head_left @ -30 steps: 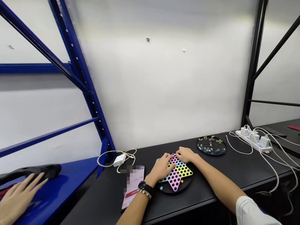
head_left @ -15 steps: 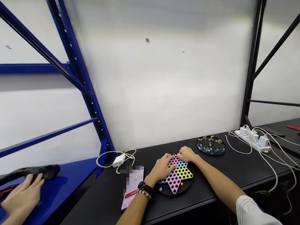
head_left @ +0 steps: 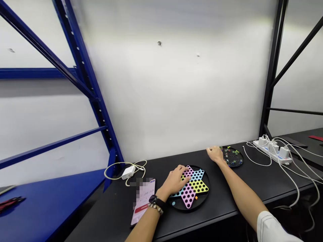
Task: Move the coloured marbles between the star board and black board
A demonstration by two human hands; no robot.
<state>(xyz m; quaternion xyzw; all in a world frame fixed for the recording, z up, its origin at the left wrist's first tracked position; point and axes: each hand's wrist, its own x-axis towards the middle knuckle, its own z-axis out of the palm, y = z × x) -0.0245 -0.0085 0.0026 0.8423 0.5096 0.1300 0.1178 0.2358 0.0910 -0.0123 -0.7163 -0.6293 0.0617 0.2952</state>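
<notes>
A round black board with a star of pink, yellow, blue and green dotted fields (head_left: 193, 188) lies on the black table (head_left: 227, 198). My left hand (head_left: 175, 179) rests on the star's left side, fingers curled loosely over it. My right hand (head_left: 215, 154) is stretched out to the left rim of a round black tray of coloured marbles (head_left: 230, 156). Its fingers are bent down at the tray, and what they touch is hidden.
A phone with a pink screen (head_left: 143, 200) lies left of the board. A white charger with coiled cable (head_left: 128, 171) sits behind it. A power strip with plugs and white cables (head_left: 274, 149) is at the right. Blue shelving (head_left: 50, 205) stands at the left.
My right hand left the star board and reached right to the marble tray. Another person's hand and the dark object on the blue shelf at the left are gone from view.
</notes>
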